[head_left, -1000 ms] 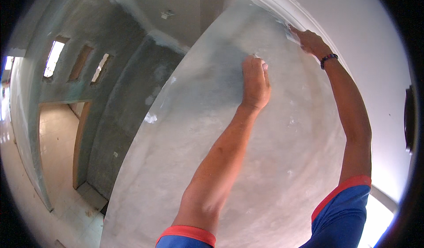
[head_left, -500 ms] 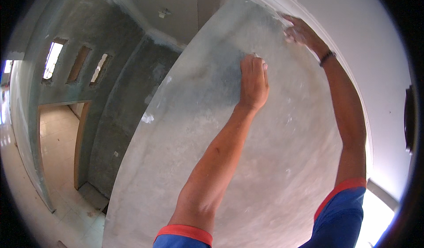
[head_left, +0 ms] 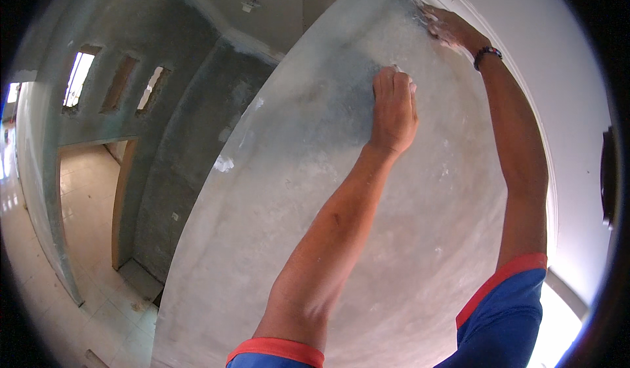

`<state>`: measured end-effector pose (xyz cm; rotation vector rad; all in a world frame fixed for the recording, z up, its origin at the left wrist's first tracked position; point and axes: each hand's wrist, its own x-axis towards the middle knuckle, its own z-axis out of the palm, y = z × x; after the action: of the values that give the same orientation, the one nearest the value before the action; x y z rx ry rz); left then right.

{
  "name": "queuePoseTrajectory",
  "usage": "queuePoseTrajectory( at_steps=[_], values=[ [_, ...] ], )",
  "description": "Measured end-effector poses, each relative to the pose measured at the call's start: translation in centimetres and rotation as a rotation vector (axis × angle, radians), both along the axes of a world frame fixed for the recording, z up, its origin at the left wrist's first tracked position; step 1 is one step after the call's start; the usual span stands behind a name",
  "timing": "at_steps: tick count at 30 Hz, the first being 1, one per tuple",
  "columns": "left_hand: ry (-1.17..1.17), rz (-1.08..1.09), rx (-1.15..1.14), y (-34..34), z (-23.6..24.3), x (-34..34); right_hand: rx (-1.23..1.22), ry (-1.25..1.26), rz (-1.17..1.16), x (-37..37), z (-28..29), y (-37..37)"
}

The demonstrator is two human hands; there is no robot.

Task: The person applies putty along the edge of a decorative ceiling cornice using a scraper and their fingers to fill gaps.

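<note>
— Two hands on record, both pressed to one grey plastered wall panel (head_left: pixel 341 224); how do you list them?

— Item one: left hand (head_left: pixel 394 109), centre of the frame, fingers curled together into a loose fist, knuckles up, a small pale edge showing above the fingertips. Whether it clamps a tool, I cannot tell. Item two: right hand (head_left: pixel 449 27), upper right, fingers together and flattened on the panel's top edge, dusted white; whether it holds anything is hidden. A dark beaded bracelet (head_left: pixel 487 53) rings that wrist.

— Surface of the panel?

— Smooth cement-grey skim, mottled, a darker damp-looking patch just left of the left hand, scattered white flecks lower down. Its outline bows, broad at the bottom, narrowing upward.

— Adjoining entries?

— White moulded trim (head_left: pixel 525 105) along the panel's right edge. Rough grey wall (head_left: pixel 190 145) at left, with three narrow slot openings (head_left: pixel 118 82) in the upper left. Doorway with a wooden frame (head_left: pixel 121 197) at lower left, pale glossy floor tiles (head_left: pixel 85 217) beyond. Blue sleeves with red cuffs (head_left: pixel 502 279) at the bottom.
</note>
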<state>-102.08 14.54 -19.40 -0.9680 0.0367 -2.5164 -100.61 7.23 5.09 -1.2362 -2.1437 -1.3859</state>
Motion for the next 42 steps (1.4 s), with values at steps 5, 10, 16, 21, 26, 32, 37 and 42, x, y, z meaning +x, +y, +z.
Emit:
queuePoseTrajectory(
  at_steps=[5,10,16,21,26,32,37,42],
  values=[
    [-0.023,0.023,0.034,-0.4,0.3,0.6,0.537,-0.383,-0.408,3.5,1.5,-0.3],
    [-0.025,0.043,0.025,0.0,0.3,0.0,0.738,-0.461,-0.206,-2.0,-0.4,1.9],
    [-0.021,0.05,0.052,-0.1,0.5,0.8,0.926,-0.433,-0.355,-1.9,1.6,7.0],
    [-0.05,0.032,0.01,0.5,0.1,-0.3,0.942,-0.444,-0.639,-1.8,-1.9,3.1],
    [-0.054,0.0,0.036,-0.1,0.3,0.5,1.018,-0.532,-0.631,2.5,0.5,3.9],
    [-0.015,0.03,0.025,0.2,0.1,0.5,0.87,-0.765,-0.344,1.6,0.5,2.3],
    [-0.039,0.067,0.035,0.4,0.2,0.3,0.087,0.035,0.189,-2.7,-1.2,1.6],
    [-0.024,0.067,0.007,0.5,0.5,0.5,-0.943,0.809,0.774,-3.4,4.7,4.8]
  ],
)
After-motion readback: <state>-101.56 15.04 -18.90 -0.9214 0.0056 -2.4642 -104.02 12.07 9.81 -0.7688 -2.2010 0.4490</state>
